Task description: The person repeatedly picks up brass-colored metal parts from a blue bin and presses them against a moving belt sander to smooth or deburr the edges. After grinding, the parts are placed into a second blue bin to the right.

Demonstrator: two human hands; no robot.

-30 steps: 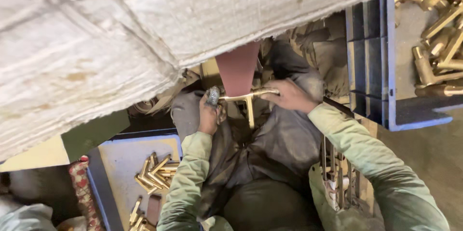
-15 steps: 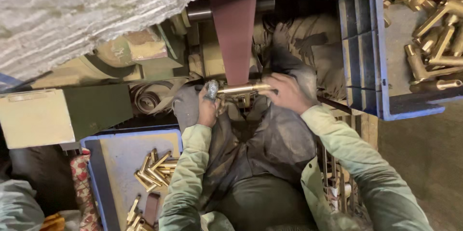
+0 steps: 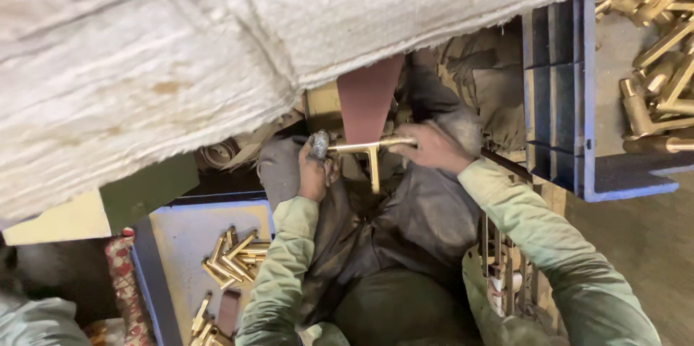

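Head view, single moment; item one, T-shaped brass fitting (image 3: 370, 152), held level just below the lower end of a reddish-brown abrasive belt (image 3: 367, 96), its short stem pointing down toward the lap; whether the crossbar touches the belt cannot be told from this angle. Left hand (image 3: 314, 167): grip clenched round the left end of the fitting, the fingers dark with grime. Right hand (image 3: 432, 147): grip closed on the right end of the crossbar, wrist raised, green sleeve (image 3: 538, 234) running back to the lower right. Dark apron (image 3: 405, 223) across the lap beneath the fitting. Blue tray (image 3: 177, 234) at lower left, on the floor beside the left knee, holding a small scatter of brass pieces (image 3: 230, 259); blue crate (image 3: 560, 100) at upper right, well apart from the hands, heaped with many more brass fittings (image 3: 654, 93). Pale quilted cover (image 3: 217, 42) fills the upper half of the view and hides the machine above the belt. Judged step: the fitting is being offered to the belt for grinding or polishing, both hands steadying it; the next move would call for even pressure from the two ends and a slow roll of the crossbar, with fingers kept clear of the belt's edge.
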